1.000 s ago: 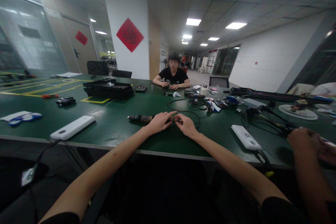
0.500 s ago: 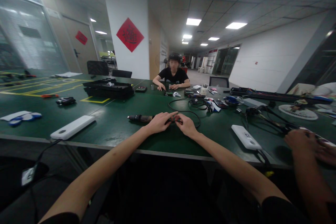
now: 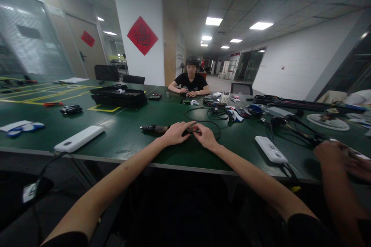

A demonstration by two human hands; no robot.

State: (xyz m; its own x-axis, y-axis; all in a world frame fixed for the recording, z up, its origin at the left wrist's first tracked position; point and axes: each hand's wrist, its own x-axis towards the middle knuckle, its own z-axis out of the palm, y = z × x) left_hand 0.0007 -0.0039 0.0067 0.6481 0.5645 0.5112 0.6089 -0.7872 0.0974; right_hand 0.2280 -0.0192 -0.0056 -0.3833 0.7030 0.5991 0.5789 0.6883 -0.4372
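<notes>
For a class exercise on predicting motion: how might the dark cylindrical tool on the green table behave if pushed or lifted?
The dark tool may roll if pushed, since its body looks rounded, though the left grip over one end probably restrains it. Its straight shape suggests stiffness.

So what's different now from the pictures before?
Since half a second ago, one hand of the person opposite has moved back in toward their other hand. The co-worker's near hand on the right slid slightly left over the last second. The whole view shifted a little too. The wearer's left hand stayed at the dark tool, the right hand at the cord.
</notes>
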